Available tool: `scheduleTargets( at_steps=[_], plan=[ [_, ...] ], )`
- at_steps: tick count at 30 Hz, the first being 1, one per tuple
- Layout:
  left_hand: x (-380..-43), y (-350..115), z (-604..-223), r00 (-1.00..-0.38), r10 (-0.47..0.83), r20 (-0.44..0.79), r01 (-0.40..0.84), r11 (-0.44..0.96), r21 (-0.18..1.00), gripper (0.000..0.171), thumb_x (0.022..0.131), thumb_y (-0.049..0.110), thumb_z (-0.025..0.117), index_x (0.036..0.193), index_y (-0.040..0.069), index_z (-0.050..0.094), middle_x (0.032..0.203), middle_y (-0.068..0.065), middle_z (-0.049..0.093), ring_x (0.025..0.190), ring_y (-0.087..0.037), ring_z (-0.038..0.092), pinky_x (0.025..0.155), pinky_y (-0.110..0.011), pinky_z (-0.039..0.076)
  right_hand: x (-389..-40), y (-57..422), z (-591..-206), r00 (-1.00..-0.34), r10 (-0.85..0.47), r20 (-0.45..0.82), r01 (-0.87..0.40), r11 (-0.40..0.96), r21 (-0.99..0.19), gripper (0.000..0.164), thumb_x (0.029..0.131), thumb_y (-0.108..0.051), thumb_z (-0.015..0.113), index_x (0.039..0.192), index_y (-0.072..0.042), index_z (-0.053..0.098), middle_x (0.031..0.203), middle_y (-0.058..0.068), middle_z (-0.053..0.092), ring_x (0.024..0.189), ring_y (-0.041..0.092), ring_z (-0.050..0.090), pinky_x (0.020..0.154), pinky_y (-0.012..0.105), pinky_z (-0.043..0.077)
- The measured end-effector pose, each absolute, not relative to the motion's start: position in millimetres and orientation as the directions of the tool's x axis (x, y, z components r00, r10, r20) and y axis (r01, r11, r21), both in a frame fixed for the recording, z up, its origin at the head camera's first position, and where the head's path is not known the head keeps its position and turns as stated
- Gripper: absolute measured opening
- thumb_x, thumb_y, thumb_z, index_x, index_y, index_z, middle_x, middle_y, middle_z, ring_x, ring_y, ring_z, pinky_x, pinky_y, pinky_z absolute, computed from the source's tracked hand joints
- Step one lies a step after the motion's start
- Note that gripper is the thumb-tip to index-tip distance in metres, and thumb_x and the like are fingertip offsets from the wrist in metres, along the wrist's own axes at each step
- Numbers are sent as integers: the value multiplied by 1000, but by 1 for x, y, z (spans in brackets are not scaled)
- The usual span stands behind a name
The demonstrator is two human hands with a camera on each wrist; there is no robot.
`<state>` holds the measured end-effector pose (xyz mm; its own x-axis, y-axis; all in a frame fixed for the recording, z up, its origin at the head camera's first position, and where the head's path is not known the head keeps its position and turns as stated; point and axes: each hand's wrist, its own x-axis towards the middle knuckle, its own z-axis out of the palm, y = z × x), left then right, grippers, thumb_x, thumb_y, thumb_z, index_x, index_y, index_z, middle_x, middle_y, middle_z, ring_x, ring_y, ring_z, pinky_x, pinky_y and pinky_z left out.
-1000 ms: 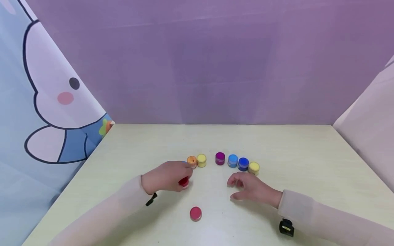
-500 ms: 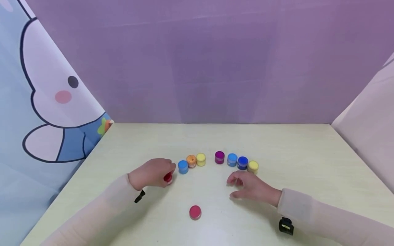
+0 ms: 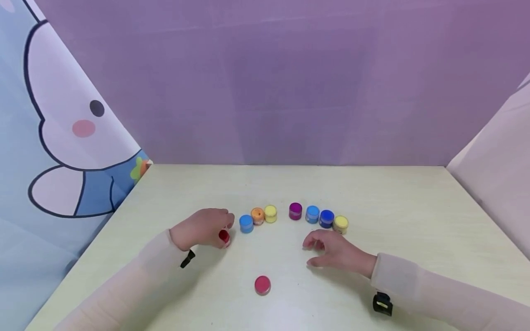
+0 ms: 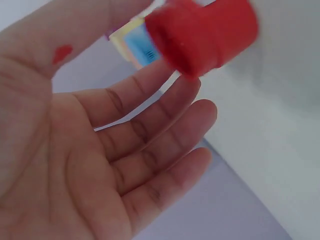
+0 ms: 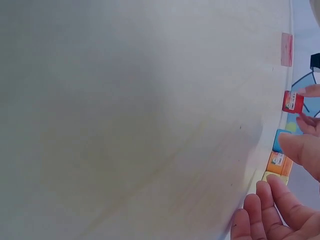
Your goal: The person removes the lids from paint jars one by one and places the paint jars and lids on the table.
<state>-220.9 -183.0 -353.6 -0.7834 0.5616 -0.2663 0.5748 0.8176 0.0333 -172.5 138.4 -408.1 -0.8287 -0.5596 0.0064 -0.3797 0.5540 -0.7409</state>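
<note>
My left hand (image 3: 203, 226) pinches a small red paint pot (image 3: 224, 236) between thumb and fingertips, just left of a light blue pot (image 3: 246, 223). In the left wrist view the red pot (image 4: 215, 37) looks tilted and its base is close to the table; whether it touches cannot be told. The right wrist view shows thumb and fingers on either side of this red pot (image 5: 293, 102). My right hand (image 3: 335, 248) holds nothing, fingers loosely bent, near a yellow pot (image 3: 341, 224). A second red pot (image 3: 262, 285) stands alone nearer me.
Beside the light blue pot stand an orange pot (image 3: 257, 215) and a pale yellow pot (image 3: 271, 213). Across a gap come purple (image 3: 296, 211), sky blue (image 3: 312, 214) and dark blue (image 3: 326, 219) pots. A purple backdrop (image 3: 298, 92) rises behind the pale table (image 3: 198, 294).
My left hand has carried the red pot leftward, uncovering the light blue pot; over the last half second it has risen slightly and its fingers have spread a little. The right hand has hardly moved.
</note>
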Motion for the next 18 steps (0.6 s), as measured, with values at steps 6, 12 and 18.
scheduleTargets(
  at_steps=[6,12,18],
  plan=[
    [-225,-169,-345,-803,559,-208,570,822,10,39,72,31,75,99,11,57,83,2,53,68,-12,46,62,-27,43,-173,139,-407,-836,-548,-9,-361,564,-743,34,70,-19,76,97,-10,58,92,-3,58,84,18,51,75,32,45],
    [-231,-155,-347,-795,593,-127,597,802,8,42,75,30,73,107,11,55,87,1,52,70,-11,46,63,-25,44,-173,138,-407,-837,-548,-6,-362,561,-745,34,70,-17,77,97,-9,58,92,-3,58,84,19,51,75,32,45],
    [-236,-145,-348,-784,607,-131,612,791,-3,37,76,28,72,105,10,58,86,2,54,72,-11,46,65,-25,43,-173,138,-407,-835,-550,8,-372,554,-745,35,70,-17,77,97,-9,58,92,-3,58,84,18,51,76,33,45]
  ],
)
